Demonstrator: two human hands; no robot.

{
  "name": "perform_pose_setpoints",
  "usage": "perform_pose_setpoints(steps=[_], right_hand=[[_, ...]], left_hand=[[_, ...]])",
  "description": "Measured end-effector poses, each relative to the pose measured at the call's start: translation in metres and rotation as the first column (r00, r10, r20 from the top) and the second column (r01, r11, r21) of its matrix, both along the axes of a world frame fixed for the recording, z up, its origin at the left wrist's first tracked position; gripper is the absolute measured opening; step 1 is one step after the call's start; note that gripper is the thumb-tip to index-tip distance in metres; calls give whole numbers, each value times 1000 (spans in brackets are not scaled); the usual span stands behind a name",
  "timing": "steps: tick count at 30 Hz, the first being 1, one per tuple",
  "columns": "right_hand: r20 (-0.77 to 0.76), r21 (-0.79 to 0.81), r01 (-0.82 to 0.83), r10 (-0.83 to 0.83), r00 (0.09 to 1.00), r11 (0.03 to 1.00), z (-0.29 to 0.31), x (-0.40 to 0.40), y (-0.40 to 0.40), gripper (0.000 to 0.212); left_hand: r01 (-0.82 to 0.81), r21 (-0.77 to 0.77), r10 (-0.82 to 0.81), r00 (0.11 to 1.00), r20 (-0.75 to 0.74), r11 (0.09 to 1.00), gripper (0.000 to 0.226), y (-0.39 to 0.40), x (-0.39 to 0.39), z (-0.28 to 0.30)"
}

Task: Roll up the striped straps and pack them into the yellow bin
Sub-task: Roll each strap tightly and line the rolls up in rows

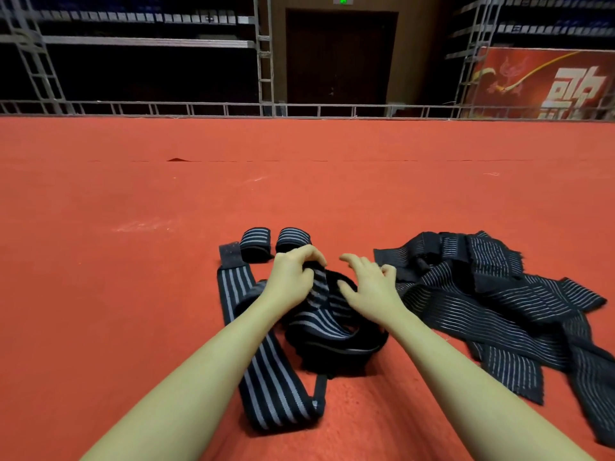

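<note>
Left hand (293, 277) pinching end of striped strap (319, 294), grip curled round it; right hand (369, 284) spread, holding nothing, hovering just beside. Strap trailing loose over red floor (133, 294) between forearms. Two rolled straps (274, 242) beyond hands; unrolled pile (499, 294) right. Yellow bin not in view. Risk: slack tail twisting, giving a lopsided roll; weak pinch letting coil spring open.

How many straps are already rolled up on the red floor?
2. One rolled strap lies beyond the left hand; the other rolled strap lies right beside it, its near edge behind the fingers. More may be hidden in the loose pile.
</note>
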State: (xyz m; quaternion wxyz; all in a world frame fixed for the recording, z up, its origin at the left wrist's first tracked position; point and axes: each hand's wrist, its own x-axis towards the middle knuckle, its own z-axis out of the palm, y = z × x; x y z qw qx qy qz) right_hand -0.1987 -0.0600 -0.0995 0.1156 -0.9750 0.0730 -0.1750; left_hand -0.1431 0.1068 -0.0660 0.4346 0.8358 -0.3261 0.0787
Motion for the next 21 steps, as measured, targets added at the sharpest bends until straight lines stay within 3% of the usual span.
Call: perform_pose_setpoints(steps=[3,5,9,11,13,17,21], right_hand=[[-153,-71,8,-19,988,997,0,11,8,58],[-202,-72,16,-31,979,997,1,15,9,49],[-47,25,123,-121,991,992,7,10,2,42],[30,12,187,-188,982,982,12,6,-2,37],[84,-7,252,-251,964,968,17,2,-8,32],[123,-86,364,-352,928,928,27,-5,-18,27],[84,-165,452,-445,892,876,28,-12,-22,21]], left_hand=[[-11,-72,7,998,-56,997,46,4,0,2],[-33,-53,31,999,-39,998,43,5,3,1],[-133,303,86,983,162,944,33,2,6,3],[-167,416,101,979,178,894,28,-2,5,3],[-202,496,113,972,204,844,26,-7,4,1],[-276,637,69,941,330,719,45,-20,6,-2],[-251,674,-16,932,363,695,20,-30,6,0]])
